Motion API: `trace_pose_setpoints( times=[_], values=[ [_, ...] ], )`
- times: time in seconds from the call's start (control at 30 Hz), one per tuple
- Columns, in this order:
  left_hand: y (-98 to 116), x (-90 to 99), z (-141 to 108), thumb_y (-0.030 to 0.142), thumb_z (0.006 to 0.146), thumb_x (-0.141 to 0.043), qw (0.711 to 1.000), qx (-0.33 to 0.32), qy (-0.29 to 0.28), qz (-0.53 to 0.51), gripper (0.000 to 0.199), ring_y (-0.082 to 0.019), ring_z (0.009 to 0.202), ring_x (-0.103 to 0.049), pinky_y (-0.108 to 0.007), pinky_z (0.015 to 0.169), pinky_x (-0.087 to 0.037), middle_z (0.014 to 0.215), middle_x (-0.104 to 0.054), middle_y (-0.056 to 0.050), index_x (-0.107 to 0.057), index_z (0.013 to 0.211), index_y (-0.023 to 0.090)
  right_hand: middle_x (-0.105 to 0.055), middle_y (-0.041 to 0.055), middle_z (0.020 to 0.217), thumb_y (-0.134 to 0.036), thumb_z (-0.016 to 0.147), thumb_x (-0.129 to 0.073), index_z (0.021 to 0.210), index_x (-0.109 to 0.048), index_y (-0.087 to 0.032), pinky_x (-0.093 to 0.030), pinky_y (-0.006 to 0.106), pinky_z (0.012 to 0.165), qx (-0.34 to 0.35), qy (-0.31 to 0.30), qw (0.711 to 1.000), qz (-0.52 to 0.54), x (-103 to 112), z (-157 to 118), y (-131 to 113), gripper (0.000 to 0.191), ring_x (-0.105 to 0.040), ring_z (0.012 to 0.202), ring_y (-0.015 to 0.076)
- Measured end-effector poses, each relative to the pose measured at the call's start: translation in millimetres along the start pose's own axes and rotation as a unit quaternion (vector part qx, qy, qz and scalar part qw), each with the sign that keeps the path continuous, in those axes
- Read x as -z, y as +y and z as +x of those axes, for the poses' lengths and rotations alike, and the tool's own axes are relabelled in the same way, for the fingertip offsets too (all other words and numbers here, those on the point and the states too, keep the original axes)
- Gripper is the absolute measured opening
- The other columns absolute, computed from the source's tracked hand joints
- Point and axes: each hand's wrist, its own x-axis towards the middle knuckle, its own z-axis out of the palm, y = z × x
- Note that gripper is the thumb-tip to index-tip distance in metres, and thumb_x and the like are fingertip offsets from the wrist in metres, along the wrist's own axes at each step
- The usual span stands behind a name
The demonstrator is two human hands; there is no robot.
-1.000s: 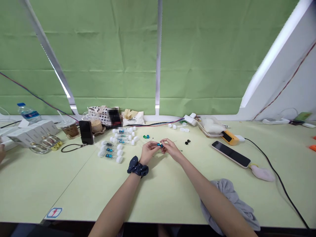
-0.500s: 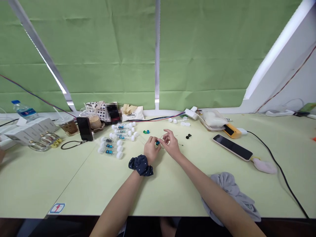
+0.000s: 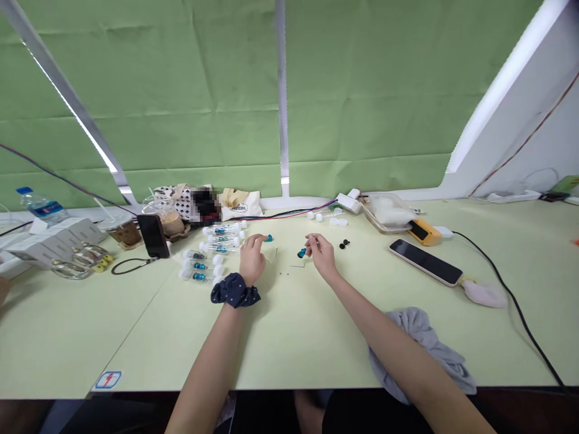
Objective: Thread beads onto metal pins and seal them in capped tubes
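Observation:
My right hand (image 3: 319, 250) pinches a thin pin with blue beads (image 3: 301, 252) strung on it, held just above the pale green table (image 3: 294, 325). My left hand (image 3: 251, 256), with a dark blue scrunchie (image 3: 234, 290) on its wrist, reaches left toward loose green and blue beads (image 3: 268, 238); its fingertips are at or just short of them. Several clear tubes with white caps (image 3: 212, 253), each holding blue beads, lie left of that hand.
A black phone (image 3: 152, 235) stands near iced drinks (image 3: 124, 232). Another phone (image 3: 425, 262), a yellow device (image 3: 423, 231), a clear box (image 3: 389, 212), a black cable (image 3: 511, 307) and grey cloth (image 3: 420, 349) lie right. White boxes (image 3: 49, 241) and a bottle (image 3: 40, 205) sit far left.
My hands were together over the beaded pin. They have separated: the right keeps the pin and the left has moved left to the loose beads. The view shifted slightly.

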Motion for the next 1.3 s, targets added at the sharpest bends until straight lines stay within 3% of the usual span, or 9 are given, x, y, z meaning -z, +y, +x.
trace_pose_setpoints(
  times=[0.23, 0.37, 0.5, 0.6, 0.7, 0.83, 1.03, 1.2, 1.3],
  values=[
    [-25, -12.1, -9, -0.003, 0.068, -0.045, 0.991, -0.008, -0.098, 0.091, 0.051, -0.032, 0.133, -0.023, -0.067, 0.099, -0.008, 0.134, -0.045, -0.005, -0.058, 0.105, 0.03, -0.052, 0.0023, 0.073, -0.058, 0.081, -0.041, 0.085, -0.055, -0.019, -0.04, 0.025, 0.05, -0.019, 0.017, 0.997, 0.066, 1, 4, 3, 0.041, -0.048, 0.051, 0.0097],
    [-12, -12.5, -7, 0.004, 0.073, -0.046, 0.991, -0.023, -0.1, 0.085, 0.042, -0.031, 0.132, -0.024, -0.068, 0.097, 0.001, 0.122, -0.054, -0.006, -0.055, 0.106, 0.029, -0.051, 0.0026, 0.075, -0.059, 0.08, -0.043, 0.084, -0.055, -0.02, -0.04, 0.026, 0.051, -0.031, 0.0, 0.992, 0.121, -1, 4, -1, 0.041, -0.048, 0.053, 0.0103],
    [15, -8.6, -5, 0.016, 0.081, -0.047, 0.993, -0.057, -0.077, 0.07, 0.038, -0.027, 0.119, -0.041, -0.061, 0.102, 0.003, 0.111, -0.056, -0.008, -0.05, 0.117, 0.03, -0.051, 0.0036, 0.076, -0.059, 0.08, -0.043, 0.085, -0.055, -0.02, -0.041, 0.027, 0.054, -0.042, -0.021, 0.981, 0.189, -3, 4, -6, 0.041, -0.047, 0.055, 0.0106],
    [32, -9.2, -5, 0.022, 0.084, -0.047, 0.993, -0.063, -0.075, 0.064, 0.039, -0.023, 0.104, -0.051, -0.057, 0.104, -0.002, 0.105, -0.056, -0.007, -0.047, 0.122, 0.031, -0.052, 0.005, 0.079, -0.06, 0.08, -0.043, 0.086, -0.054, -0.021, -0.042, 0.028, 0.057, -0.054, -0.029, 0.976, 0.208, -3, 5, -11, 0.042, -0.047, 0.056, 0.0114],
    [38, -11.1, -5, 0.025, 0.084, -0.047, 0.994, -0.059, -0.077, 0.053, 0.04, -0.021, 0.092, -0.055, -0.049, 0.103, -0.019, 0.101, -0.055, -0.006, -0.045, 0.124, 0.03, -0.052, 0.0055, 0.082, -0.062, 0.078, -0.045, 0.084, -0.054, -0.021, -0.041, 0.029, 0.056, -0.064, -0.036, 0.975, 0.211, -4, 4, -13, 0.042, -0.046, 0.055, 0.0109],
    [39, -13.6, -6, 0.033, 0.086, -0.046, 0.996, -0.044, -0.082, 0.013, 0.04, -0.017, 0.076, -0.058, -0.031, 0.077, -0.043, 0.099, -0.053, -0.006, -0.044, 0.126, 0.029, -0.052, 0.0046, 0.082, -0.061, 0.073, -0.052, 0.079, -0.057, -0.02, -0.037, 0.026, 0.053, -0.082, -0.049, 0.972, 0.213, -6, 3, -13, 0.042, -0.042, 0.053, 0.0089],
    [46, -17.3, -8, 0.037, 0.087, -0.043, 0.997, -0.014, -0.073, -0.014, 0.037, -0.018, 0.075, -0.059, -0.025, 0.058, -0.043, 0.103, -0.052, -0.007, -0.044, 0.123, 0.026, -0.045, 0.0002, 0.06, -0.058, 0.07, -0.059, 0.072, -0.06, -0.019, -0.031, 0.025, 0.048, -0.112, -0.085, 0.968, 0.208, -11, 2, -7, 0.039, -0.035, 0.05, 0.0091],
    [49, -17.0, -9, 0.037, 0.086, -0.045, 0.996, -0.018, -0.072, -0.045, 0.037, -0.019, 0.081, -0.06, -0.026, 0.06, -0.044, 0.102, -0.053, -0.006, -0.045, 0.122, 0.027, -0.047, -0.0001, 0.063, -0.051, 0.066, -0.065, 0.071, -0.058, -0.018, -0.032, 0.025, 0.048, -0.141, -0.121, 0.95, 0.251, -12, 3, -4, 0.034, -0.037, 0.052, 0.0086],
    [47, -14.9, -7, 0.038, 0.086, -0.045, 0.996, -0.023, -0.057, -0.06, 0.037, -0.019, 0.081, -0.059, -0.026, 0.061, -0.045, 0.1, -0.054, -0.006, -0.045, 0.122, 0.027, -0.052, 0.001, 0.071, -0.051, 0.069, -0.063, 0.084, -0.06, -0.021, -0.035, 0.024, 0.049, -0.139, -0.137, 0.949, 0.246, -8, 4, -7, 0.034, -0.041, 0.053, 0.0085]
  ],
)
